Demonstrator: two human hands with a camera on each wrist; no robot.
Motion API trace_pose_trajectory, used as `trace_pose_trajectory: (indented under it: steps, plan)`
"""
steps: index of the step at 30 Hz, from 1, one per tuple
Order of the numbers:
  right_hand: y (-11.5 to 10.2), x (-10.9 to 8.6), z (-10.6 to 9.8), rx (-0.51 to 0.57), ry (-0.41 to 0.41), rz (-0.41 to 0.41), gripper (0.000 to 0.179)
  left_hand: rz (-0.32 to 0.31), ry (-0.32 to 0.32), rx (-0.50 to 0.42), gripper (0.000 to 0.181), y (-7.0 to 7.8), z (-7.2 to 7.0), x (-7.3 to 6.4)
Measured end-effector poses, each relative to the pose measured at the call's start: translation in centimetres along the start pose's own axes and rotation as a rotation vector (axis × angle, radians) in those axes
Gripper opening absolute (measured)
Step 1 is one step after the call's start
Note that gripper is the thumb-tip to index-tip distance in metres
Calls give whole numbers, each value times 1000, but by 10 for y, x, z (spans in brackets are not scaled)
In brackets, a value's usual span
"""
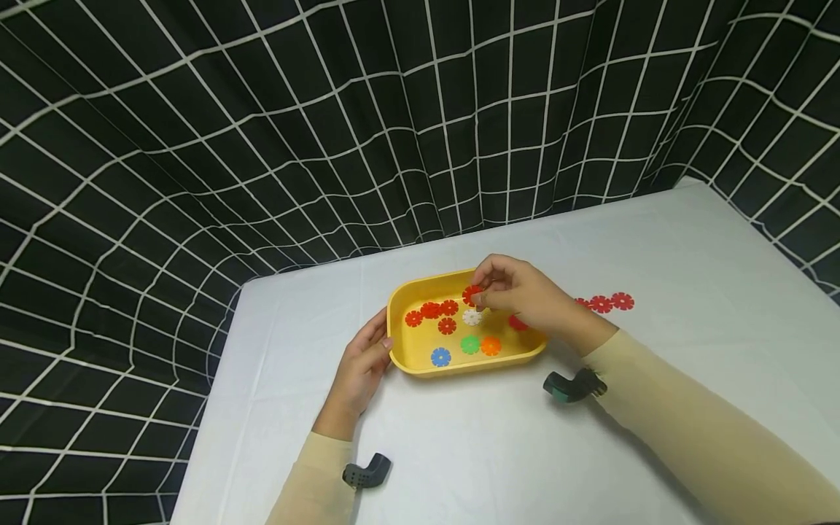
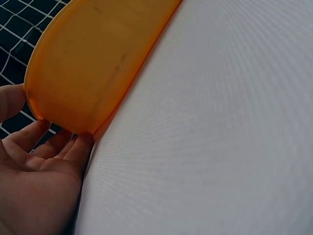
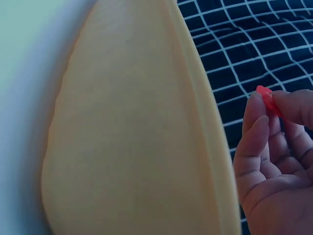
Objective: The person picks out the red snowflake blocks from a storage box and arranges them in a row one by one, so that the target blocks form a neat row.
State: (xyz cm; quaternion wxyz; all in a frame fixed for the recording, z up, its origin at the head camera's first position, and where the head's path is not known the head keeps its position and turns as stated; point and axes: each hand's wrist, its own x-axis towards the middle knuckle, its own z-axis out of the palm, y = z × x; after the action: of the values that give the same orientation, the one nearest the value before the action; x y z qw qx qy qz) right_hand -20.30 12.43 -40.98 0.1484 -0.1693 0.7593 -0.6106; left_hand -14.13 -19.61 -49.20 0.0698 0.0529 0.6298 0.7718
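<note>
A cream right sleeve (image 1: 695,419) stretches in from the lower right corner, a dark wrist device (image 1: 574,386) at its cuff, as a person works over a yellow tray (image 1: 472,371) on a white tabletop (image 1: 295,343). The right hand (image 1: 525,292) pinches a red disc (image 1: 469,293), notched around its edge, between thumb and fingertip above the far side of the tray. The left hand (image 1: 359,364), below which a matching left sleeve (image 1: 313,485) shows, grips the tray's left end, the thumb at the rim and the fingers against the outer wall, as the left wrist view confirms. Inside the tray, a cluster of red discs (image 1: 447,326) lies toward the left, some overlapping; a white disc (image 1: 472,318) sits just below the pinched one, with a green disc (image 1: 469,344) and an orange disc (image 1: 491,345) side by side near the front wall and a blue disc (image 1: 441,356) to their left. Another red piece (image 1: 517,323) is partly hidden by the right hand. To the right of the tray, a row of red discs (image 1: 622,301) rests on the tabletop, its near end obscured by the hand and wrist. A black curtain (image 1: 328,109) with a white grid hangs behind.
</note>
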Motion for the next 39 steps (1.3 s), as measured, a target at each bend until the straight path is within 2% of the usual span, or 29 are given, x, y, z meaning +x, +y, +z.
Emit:
trace_pose_trajectory:
  steps: [10, 18, 25, 32, 39]
  plan:
    - [4, -29, -25, 25, 65, -6, 19, 2, 4, 0, 58, 0, 0, 0]
    - [15, -49, -50, -55, 139, 53, 24, 15, -25, -16, 59, -1, 0, 0]
    - [36, -64, -79, -52, 203, 69, 23, 17, -26, -19, 58, 0, 0, 0]
    - [60, -78, -108, -112, 288, 105, 25, 13, -26, -17, 59, -2, -1, 0]
    - [81, -87, -132, -100, 373, 134, 28, 15, -26, -15, 58, -1, -2, 0]
